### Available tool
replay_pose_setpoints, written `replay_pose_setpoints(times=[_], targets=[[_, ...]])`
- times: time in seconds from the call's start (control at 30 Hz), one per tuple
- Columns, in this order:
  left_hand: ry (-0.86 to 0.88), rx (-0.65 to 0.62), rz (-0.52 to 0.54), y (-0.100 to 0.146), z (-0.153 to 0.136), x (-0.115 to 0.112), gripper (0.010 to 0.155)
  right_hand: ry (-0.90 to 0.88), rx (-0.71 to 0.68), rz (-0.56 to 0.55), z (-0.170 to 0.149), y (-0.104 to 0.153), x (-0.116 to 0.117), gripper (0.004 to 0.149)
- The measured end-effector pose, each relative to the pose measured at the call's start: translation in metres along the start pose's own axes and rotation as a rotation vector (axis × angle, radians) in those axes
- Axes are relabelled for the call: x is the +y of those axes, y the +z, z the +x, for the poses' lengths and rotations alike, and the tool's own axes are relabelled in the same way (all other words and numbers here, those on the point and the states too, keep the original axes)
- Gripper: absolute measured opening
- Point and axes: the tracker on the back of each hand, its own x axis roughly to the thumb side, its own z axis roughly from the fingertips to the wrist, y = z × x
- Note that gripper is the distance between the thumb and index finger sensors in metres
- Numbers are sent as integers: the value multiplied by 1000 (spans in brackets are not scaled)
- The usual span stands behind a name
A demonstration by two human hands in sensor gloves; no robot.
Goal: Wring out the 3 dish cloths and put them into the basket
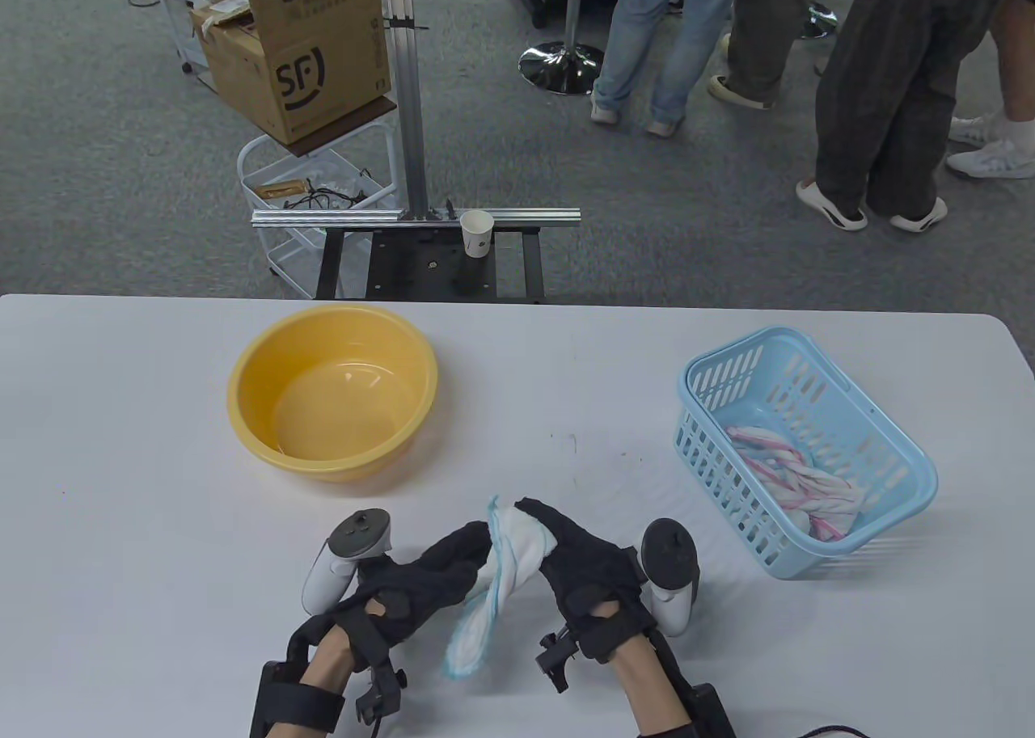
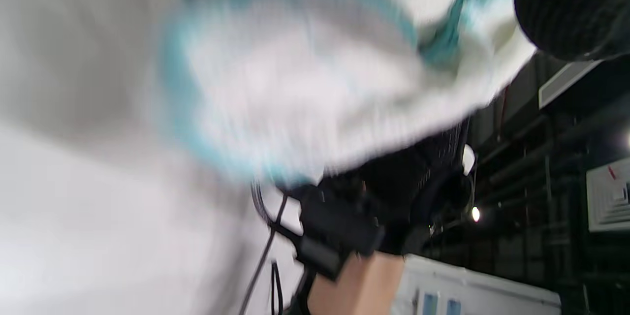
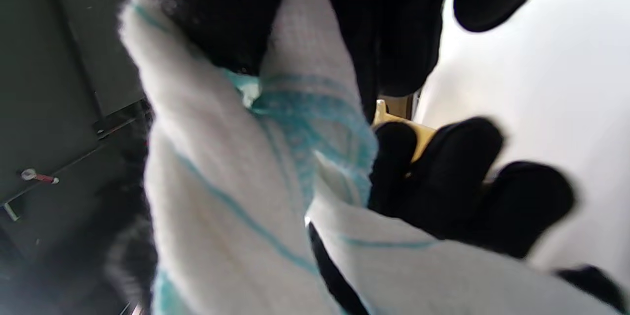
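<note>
A white dish cloth with blue stripes is held above the table's front middle between both hands. My left hand grips its left part and my right hand grips its upper end, fingers curled round it. A loose tail of the cloth hangs down toward the table. The left wrist view shows the cloth blurred and close. The right wrist view shows the striped cloth wrapped by black gloved fingers. The light blue basket stands at the right with a twisted pink and white cloth inside.
A yellow basin sits at the left middle of the white table, holding no cloth. Behind the table stand a metal frame with a paper cup, a cardboard box on a cart, and several people's legs.
</note>
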Motion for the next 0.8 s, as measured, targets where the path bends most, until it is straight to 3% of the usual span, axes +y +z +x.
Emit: replay_pose_setpoints(times=[0.1, 0.23, 0.3, 0.4, 0.57, 0.8], targets=[[8, 22, -30, -7, -2, -8, 110, 100, -73, -49, 8, 2, 1, 49], [67, -8, 82, -8, 1, -8, 85, 268, -164, -116, 16, 5, 3, 49], [108, 1, 43, -7, 1, -6, 72, 297, -189, -132, 19, 6, 4, 49], [70, 24, 31, -4, 5, -4, 65, 358, -213, -117, 21, 7, 6, 49], [-364, 126, 276, 5, 21, 0, 59, 588, -251, -28, 23, 7, 15, 51], [-845, 167, 480, 11, 37, -3, 58, 542, -57, 131, 9, 1, 20, 47]])
